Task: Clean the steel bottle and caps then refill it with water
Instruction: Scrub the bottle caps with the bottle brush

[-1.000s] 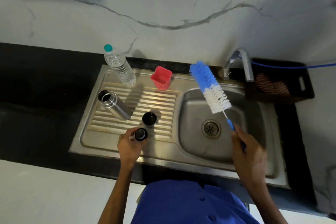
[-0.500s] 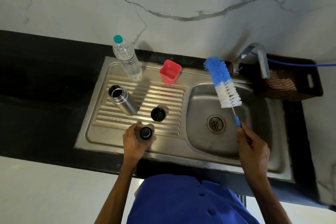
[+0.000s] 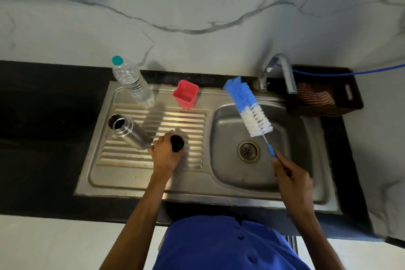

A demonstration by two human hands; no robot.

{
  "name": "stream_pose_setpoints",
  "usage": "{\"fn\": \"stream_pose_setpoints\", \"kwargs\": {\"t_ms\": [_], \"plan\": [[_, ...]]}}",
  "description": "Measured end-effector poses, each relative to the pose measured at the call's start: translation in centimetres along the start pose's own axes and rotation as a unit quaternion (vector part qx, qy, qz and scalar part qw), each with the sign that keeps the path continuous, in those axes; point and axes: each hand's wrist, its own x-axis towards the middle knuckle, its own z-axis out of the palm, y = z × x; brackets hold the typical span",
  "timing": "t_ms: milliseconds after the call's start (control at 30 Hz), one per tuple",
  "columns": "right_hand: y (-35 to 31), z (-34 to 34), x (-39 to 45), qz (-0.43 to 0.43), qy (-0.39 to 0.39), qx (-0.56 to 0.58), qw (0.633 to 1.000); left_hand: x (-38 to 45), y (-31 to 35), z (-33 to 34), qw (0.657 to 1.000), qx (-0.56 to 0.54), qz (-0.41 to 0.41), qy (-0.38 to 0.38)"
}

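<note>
Gripping a small black cap (image 3: 177, 143) on the ribbed draining board (image 3: 135, 161), the left hand (image 3: 164, 154) is curling its fingers round the cap's near side; only one cap is showing, and whether a second is lying under the hand I cannot tell. The right hand (image 3: 291, 178) is holding the blue handle of the bottle brush (image 3: 248, 106), its bristles pointing up and away over the sink basin (image 3: 228, 169).

The steel bottle (image 3: 129, 132) is standing open-mouthed and uncapped on the draining board, just to the left of the left hand. It is looking stiff, smooth and probably slippery once wet, so the body below the neck is likely offering the surest hold. The cap is looking light and rigid, easy to pinch by its rim, but apt to roll on the ribs.

A clear plastic water bottle (image 3: 132, 82) and a red cup (image 3: 185, 94) are standing at the back of the board, well apart from the hands. The tap (image 3: 282, 70) is overhanging the basin's far rim, near the brush tip, so the brush is needing care there. The basin itself is giving open room for scrubbing; the tabletop (image 3: 48, 116) to the left is dark.
</note>
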Motion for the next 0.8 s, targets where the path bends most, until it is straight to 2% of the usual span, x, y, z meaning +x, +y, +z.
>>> {"fn": "stream_pose_setpoints", "kwargs": {"t_ms": [100, 200, 300, 367, 467, 567, 667, 800], "plan": [[0.6, -2.5, 0.1, 0.004, -0.017, 0.009, 1.000, 0.0, 1.7, 0.3, 0.999, -0.048, -0.006, 0.009], [1.8, -4.9, 0.1, 0.015, -0.018, -0.015, 1.000, -1.3, 4.3, 0.7, 0.986, -0.157, 0.046, 0.032], [2.1, -7.1, 0.3, 0.005, 0.001, -0.118, 0.993, -2.6, 6.8, 1.6, 0.974, -0.213, 0.052, 0.051], [0.9, -8.2, 1.2, -0.040, 0.011, -0.199, 0.979, -3.3, 7.7, 2.0, 0.967, -0.245, 0.028, 0.065], [-2.4, -8.2, 3.7, -0.161, 0.026, -0.299, 0.940, -4.0, 8.3, 1.3, 0.952, -0.292, 0.002, 0.092], [-6.4, -6.5, 7.1, -0.289, 0.011, -0.412, 0.864, -3.7, 8.2, -0.6, 0.941, -0.306, -0.008, 0.146], [-11.1, -4.1, 10.6, -0.326, -0.038, -0.470, 0.819, -3.2, 7.4, -2.5, 0.933, -0.314, 0.004, 0.174], [-16.1, -0.8, 13.9, -0.359, -0.067, -0.511, 0.778, -3.2, 6.0, -3.6, 0.934, -0.314, 0.034, 0.167]]}}
